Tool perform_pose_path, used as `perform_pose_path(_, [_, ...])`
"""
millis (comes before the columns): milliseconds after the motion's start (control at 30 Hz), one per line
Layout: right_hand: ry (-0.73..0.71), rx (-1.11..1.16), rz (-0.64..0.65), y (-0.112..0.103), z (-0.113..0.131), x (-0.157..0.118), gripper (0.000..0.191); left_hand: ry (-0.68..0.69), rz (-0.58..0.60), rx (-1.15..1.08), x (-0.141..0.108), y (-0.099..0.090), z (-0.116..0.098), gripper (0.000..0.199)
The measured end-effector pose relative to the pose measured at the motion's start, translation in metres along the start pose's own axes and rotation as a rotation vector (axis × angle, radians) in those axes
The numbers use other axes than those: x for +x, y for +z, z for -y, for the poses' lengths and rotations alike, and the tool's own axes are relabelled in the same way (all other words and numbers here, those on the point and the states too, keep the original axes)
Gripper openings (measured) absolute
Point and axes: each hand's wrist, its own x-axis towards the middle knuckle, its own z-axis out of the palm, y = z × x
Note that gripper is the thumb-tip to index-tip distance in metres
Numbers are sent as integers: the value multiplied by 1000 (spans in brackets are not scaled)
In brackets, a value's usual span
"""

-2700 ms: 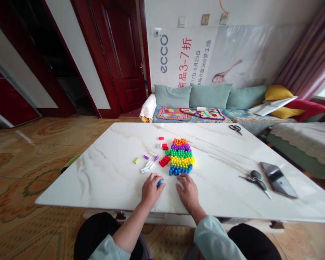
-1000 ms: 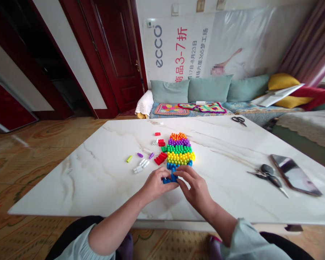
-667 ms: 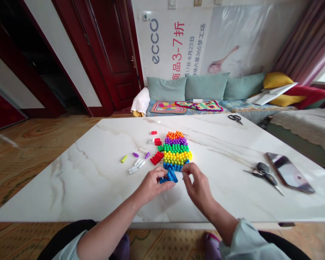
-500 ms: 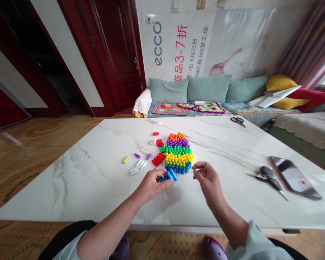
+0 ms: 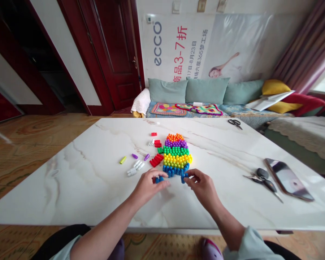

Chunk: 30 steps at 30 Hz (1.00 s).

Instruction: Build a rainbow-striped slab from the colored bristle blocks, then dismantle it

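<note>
A block of small plastic building pieces (image 5: 176, 150) stands on the white table in orange, purple, green, yellow, yellow-green and blue rows. Just in front of its blue row, my right hand (image 5: 202, 183) pinches a blue building piece (image 5: 183, 178) between thumb and fingers. At the near left corner, my left hand (image 5: 148, 184) is curled around several other blue building pieces (image 5: 159, 179), partly hidden by the fingers. Red pieces (image 5: 156, 160) lie against the block's left side, with a green piece (image 5: 160, 150) behind them.
Loose white pieces (image 5: 139, 164), purple pieces (image 5: 134, 156) and a yellow-green piece (image 5: 122, 160) lie to the left on the marble-look table (image 5: 78, 180). To the right are a phone (image 5: 289, 178) and black-handled scissors (image 5: 264, 180). More scissors (image 5: 235, 124) rest at the far edge.
A blue piece has passed from my left fingertips to my right hand, which has moved left to the block's front. My left hand keeps the other blue pieces. The view has shifted slightly.
</note>
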Motion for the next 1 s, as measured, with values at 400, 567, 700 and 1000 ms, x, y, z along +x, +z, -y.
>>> perform_pose_path(400, [-205, -175, -132, 18, -29, -2, 15, -666, -188, -1110, 13, -5, 10, 34])
perform_pose_path(567, [-293, -403, -44, 15, -19, -12, 17, -658, -220, -1145, 14, -7, 8, 12])
perform_pose_path(700, [-331, -438, 23, 23, -17, -11, 12, -636, -206, -1112, 11, -4, 6, 19])
perform_pose_path(1000, [-413, -403, 40, 31, -16, -6, 13, -489, -122, -919, 7, 1, 15, 8])
